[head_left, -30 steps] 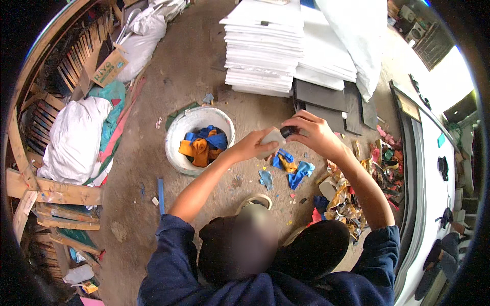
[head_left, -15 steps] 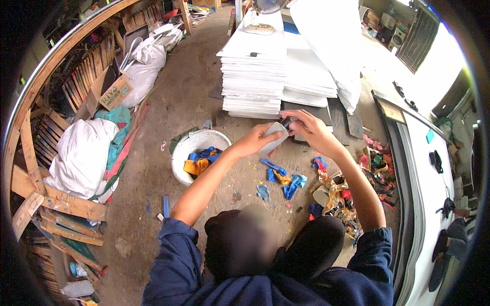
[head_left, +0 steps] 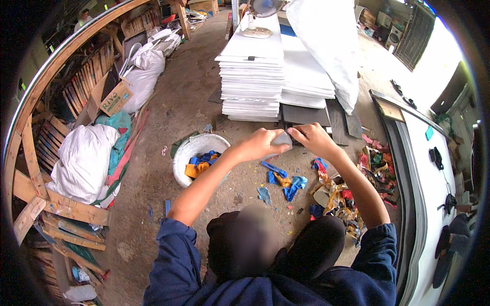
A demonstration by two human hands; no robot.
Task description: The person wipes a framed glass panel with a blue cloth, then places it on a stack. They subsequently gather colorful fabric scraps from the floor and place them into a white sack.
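Note:
Out in front of me, above the concrete floor, my left hand grips a pale grey, smooth-faced piece between thumb and fingers. Its exact kind cannot be made out. My right hand is close beside it, fingers bent and thumb near the piece's upper edge. Something small and dark shows at the right fingertips, mostly hidden by the hand. Below the hands, blue and yellow scraps lie on the floor. To the left stands a white bucket with blue and yellow scraps inside.
A tall stack of white sheets stands beyond my hands, with dark sheets at its foot. Mixed scraps are heaped to the right, beside a long white panel. Left are white sacks, a cardboard box and wooden framing.
Both hands have come slightly nearer to me. The right hand has turned, and the black object seen between its fingers is now mostly hidden. The grey piece stays in my left hand.

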